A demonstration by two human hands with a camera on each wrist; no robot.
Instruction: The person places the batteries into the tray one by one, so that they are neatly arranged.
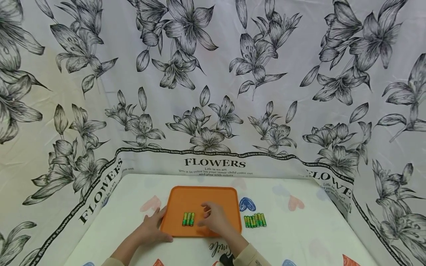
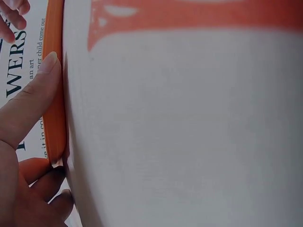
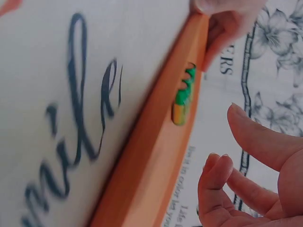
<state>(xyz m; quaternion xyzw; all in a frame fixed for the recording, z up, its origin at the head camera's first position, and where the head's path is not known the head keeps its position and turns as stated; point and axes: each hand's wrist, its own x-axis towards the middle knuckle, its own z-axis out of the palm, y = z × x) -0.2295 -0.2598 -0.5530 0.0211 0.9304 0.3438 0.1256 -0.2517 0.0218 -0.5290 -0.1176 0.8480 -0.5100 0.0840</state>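
Hands (image 1: 151, 228) (image 1: 214, 220) partly hide the orange tray (image 1: 183, 199); batteries (image 1: 188, 219) show illegible print.

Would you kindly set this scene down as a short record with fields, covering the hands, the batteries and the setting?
Container: orange tray on a heart-printed tablecloth
Inside it: three green-and-yellow batteries, side by side
Outside it: row of similar batteries, right of the tray, exact count unclear
Left hand: grips the tray's near left corner
Right hand: over the tray, right of the three batteries, thumb apart from fingers, no battery visible in it
Backdrop: flower-printed fabric
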